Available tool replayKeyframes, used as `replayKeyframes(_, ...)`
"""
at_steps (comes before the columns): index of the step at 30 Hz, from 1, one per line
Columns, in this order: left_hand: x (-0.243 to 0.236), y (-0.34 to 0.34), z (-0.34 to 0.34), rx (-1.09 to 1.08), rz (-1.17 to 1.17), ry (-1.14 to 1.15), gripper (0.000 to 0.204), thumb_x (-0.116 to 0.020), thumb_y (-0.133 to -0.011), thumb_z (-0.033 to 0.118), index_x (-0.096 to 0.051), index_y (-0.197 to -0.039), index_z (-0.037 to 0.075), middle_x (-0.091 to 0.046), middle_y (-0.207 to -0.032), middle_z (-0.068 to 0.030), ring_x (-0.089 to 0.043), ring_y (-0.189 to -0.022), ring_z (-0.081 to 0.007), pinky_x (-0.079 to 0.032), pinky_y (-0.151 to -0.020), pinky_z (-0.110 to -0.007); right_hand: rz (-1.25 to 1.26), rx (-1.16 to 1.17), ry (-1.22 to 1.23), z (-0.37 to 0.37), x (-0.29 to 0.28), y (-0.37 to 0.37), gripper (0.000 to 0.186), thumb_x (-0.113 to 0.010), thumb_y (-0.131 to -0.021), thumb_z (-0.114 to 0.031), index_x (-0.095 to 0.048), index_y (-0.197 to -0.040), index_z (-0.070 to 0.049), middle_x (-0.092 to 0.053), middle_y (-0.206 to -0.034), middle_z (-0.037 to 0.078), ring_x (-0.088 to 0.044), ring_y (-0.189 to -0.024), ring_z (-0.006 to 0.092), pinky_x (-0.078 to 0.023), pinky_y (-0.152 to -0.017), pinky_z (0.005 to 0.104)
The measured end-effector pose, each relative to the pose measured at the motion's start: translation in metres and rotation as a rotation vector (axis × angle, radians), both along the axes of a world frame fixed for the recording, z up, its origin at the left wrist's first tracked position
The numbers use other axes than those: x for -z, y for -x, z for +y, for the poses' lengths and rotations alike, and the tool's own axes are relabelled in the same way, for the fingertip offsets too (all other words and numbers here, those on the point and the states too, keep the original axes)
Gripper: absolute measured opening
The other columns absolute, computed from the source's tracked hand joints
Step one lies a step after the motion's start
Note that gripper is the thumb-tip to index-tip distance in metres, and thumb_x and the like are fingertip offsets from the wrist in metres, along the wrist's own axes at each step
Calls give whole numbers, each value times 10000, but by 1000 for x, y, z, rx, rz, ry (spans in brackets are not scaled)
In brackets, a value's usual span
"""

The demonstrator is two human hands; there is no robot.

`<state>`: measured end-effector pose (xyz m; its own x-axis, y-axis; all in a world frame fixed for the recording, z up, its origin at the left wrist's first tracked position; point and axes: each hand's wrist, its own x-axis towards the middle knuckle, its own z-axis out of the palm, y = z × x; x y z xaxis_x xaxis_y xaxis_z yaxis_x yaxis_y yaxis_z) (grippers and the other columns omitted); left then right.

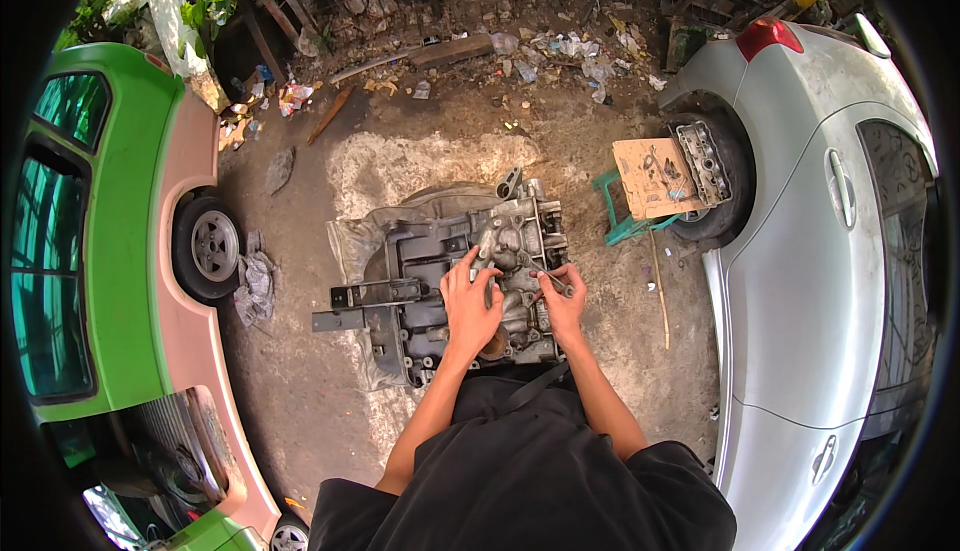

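Observation:
An engine block (430, 248) of dull grey metal lies in front of me, with rounded castings and ports along its right part. My left hand (472, 303) rests on the middle of these castings, fingers stretched and slightly apart, touching the metal. Just right of it, my right hand (563, 307) pinches a slim metal wrench (567, 290) between thumb and fingers. The wrench's far end points left toward the castings, and I cannot tell whether it sits on a bolt. A metal bracket arm (375, 294) sticks out from the engine's left side.
Grey sheeting (350, 251) lies under the engine. A green stool (612, 213) at right carries cardboard (650, 179) with small parts, beside a metal cylinder head (706, 163). A green and pink vehicle (110, 201) stands left, a silver car (800, 281) right. Litter (575, 46) lines the back.

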<state>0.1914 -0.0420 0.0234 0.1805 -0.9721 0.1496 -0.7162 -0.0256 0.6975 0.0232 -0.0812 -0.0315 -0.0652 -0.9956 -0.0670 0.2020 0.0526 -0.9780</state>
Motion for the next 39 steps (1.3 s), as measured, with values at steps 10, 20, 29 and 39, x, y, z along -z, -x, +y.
replayKeyframes(10,-1,0,0,2,5,-7,235,-650,-864,85,-725,-1087,98,-478,-1534,-155,-409,-1424,-373,-262,-1180,-525,144,-38,-76,3,-13,-4,207,-671,-1024,-107,-534,-893,-25,-636,-827,76,-664,-683,141,-548,-571,318)
replayKeyframes(20,2,0,0,-5,-1,9,235,-653,-856,96,-725,-1080,97,-491,-1521,-155,-429,-1406,-374,-268,-1179,-531,445,-62,-182,-61,-3,-1,262,-741,-966,-235,-616,-990,-6,-727,-812,84,-657,-677,151,-489,-609,335)
replayKeyframes(29,3,0,-1,-13,-5,26,219,-654,-860,98,-721,-1068,90,-506,-1503,-158,-447,-1391,-372,-283,-1167,-536,721,-274,39,-84,-8,-19,236,-746,-959,-254,-690,-1023,-34,-709,-855,61,-658,-748,173,-514,-677,381)
replayKeyframes(39,1,0,0,-3,-8,19,211,-652,-868,107,-711,-1069,86,-497,-1504,-161,-447,-1388,-372,-272,-1169,-546,-73,-143,-88,-74,-19,1,186,-673,-1034,-224,-572,-1071,-72,-709,-888,28,-527,-592,42,-422,-510,218)
